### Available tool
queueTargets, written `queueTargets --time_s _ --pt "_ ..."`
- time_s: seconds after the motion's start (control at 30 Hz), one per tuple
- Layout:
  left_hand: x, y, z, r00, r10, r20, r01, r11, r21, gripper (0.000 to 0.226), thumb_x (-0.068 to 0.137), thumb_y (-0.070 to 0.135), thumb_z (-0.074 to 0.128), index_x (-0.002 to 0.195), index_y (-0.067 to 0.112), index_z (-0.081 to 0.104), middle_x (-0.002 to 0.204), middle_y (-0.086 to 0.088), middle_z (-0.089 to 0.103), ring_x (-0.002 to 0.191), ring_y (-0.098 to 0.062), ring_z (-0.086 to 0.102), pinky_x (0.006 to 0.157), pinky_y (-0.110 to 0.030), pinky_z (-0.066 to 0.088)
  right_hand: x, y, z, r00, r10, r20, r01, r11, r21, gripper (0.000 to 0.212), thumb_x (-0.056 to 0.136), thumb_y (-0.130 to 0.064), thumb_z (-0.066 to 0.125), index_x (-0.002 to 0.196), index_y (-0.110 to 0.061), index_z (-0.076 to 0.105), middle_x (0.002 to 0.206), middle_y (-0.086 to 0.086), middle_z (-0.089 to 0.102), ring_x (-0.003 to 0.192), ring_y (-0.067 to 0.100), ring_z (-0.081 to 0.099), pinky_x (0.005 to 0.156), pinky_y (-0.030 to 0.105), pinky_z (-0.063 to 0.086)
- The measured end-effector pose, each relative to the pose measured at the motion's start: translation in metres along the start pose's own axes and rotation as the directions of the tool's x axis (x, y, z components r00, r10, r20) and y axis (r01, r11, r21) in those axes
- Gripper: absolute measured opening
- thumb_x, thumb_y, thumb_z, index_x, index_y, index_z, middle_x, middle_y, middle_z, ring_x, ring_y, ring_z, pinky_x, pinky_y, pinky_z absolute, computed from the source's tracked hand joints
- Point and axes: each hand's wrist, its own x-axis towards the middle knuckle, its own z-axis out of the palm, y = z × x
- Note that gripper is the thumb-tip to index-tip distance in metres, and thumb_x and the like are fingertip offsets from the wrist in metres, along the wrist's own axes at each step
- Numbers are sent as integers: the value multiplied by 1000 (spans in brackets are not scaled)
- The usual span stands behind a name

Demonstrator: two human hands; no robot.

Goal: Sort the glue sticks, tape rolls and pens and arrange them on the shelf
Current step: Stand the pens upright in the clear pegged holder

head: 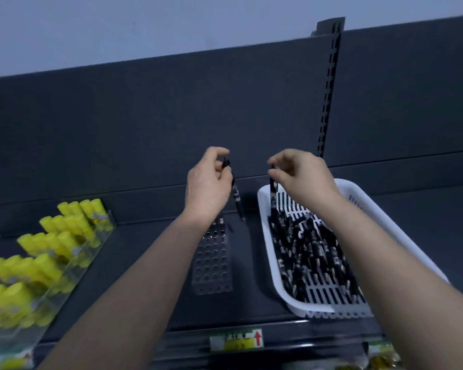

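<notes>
Head view: the left hand [207, 188] clamps its fingers [217, 153] on a black pen [236, 196] above a clear holed rack [211, 263] on the shelf [112, 263] — the right hand [302, 177] pinches a second pen [272, 190] over the white basket [265, 231] of loose pens [313, 249]. Yellow glue sticks [51, 236] stand in rows at left.

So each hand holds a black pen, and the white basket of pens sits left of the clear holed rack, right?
Not quite: the head view shows the basket right of the rack, not left. The rest holds: the left hand and right hand each hold a black pen, and the basket holds more pens.
</notes>
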Motion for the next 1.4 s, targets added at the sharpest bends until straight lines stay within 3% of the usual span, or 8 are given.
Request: queueTargets --time_s 0.1,0.23,0.57,0.73,0.83,1.13,1.27,1.4 --pt "3 -23 -30 1000 18 -11 -16 995 101 25 92 16 56 113 29 59 84 11 59 72 -5 57 72 -22 47 1 -27 26 997 -73 5 72 994 77 12 86 -23 68 97 -24 69 85 -11 68 81 8 63 79 19 46" --pt "2 -56 -49 1000 -4 19 0 978 209 24 93 14 56 114 27 60 85 7 59 76 -10 57 74 -26 49 -1 -39 65 993 -97 66 94 994 57 10 84 -22 70 93 -26 69 79 -12 66 78 7 61 74 17 41" --pt "1 -89 -41 996 69 55 -79 976 205 25 91 9 59 113 20 64 96 5 60 83 -7 57 77 -9 38 -5 -37 111 993 -87 77 86 996 10 14 84 -20 70 96 -25 69 88 -10 70 84 8 65 83 29 52" --pt "0 -95 -35 989 80 126 -109 962 249 26 89 7 62 111 20 67 97 7 57 89 -10 62 87 -21 48 -5 -35 113 996 -83 42 83 996 22 14 83 -18 70 95 -25 69 85 -11 70 82 9 65 82 33 53" --pt "-7 -99 -33 978 105 181 -157 942 296 26 88 9 64 111 20 68 97 5 58 87 -9 61 85 -21 49 -4 -34 114 997 -73 31 72 997 32 14 83 -18 70 96 -25 69 86 -10 70 82 10 65 82 35 53" --pt "-10 -106 -38 985 80 153 -121 952 280 32 90 8 62 119 20 65 94 9 51 86 -7 55 82 -18 46 0 -47 125 995 -98 7 98 994 57 19 85 -19 70 103 -23 68 93 -9 70 87 9 65 87 33 52" --pt "-12 -110 -43 987 90 134 -118 970 214 44 89 10 63 131 21 57 103 3 59 89 -11 60 87 -28 51 1 -50 137 992 -118 35 117 993 25 18 85 -19 69 103 -23 67 94 -8 71 89 10 65 87 32 51" --pt "-9 -113 -53 992 72 108 -96 967 236 43 90 10 61 131 21 57 109 2 61 93 -13 61 88 -31 51 2 -49 148 989 -120 84 123 992 -27 19 84 -19 70 103 -22 66 96 -8 71 92 11 65 86 34 52"
